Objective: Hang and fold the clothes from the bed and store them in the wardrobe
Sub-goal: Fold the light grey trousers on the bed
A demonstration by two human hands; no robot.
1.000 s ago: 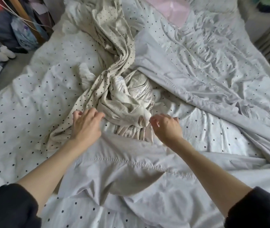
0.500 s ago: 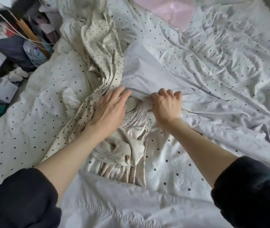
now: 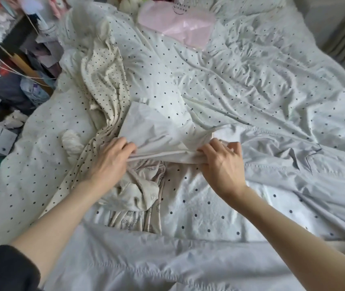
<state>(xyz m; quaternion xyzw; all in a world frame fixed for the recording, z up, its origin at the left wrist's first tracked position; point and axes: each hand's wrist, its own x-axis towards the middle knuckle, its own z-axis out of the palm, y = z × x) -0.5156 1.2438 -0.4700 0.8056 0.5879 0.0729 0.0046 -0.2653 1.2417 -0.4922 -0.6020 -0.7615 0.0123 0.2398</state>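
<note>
Hands, left (image 3: 108, 162) and right (image 3: 222, 164), grip shut (both pinching) on grey garment (image 3: 157, 135) edge between them.

The bed (image 3: 251, 85) has a white cover with small dark dots, all wrinkly. A long cream cloth with dots (image 3: 104, 85) lies from 11 o'clock down to the middle. A beige printed cloth (image 3: 138, 194) is bunched at the middle. A plain grey cloth (image 3: 293, 164) spreads from 3 to 6 o'clock. A pink bag (image 3: 180, 24) lies at 12 o'clock.

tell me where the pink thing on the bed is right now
In the head view the pink item lies at the far end of the bed, top centre, on the dotted white bedding, well beyond both hands.
</note>
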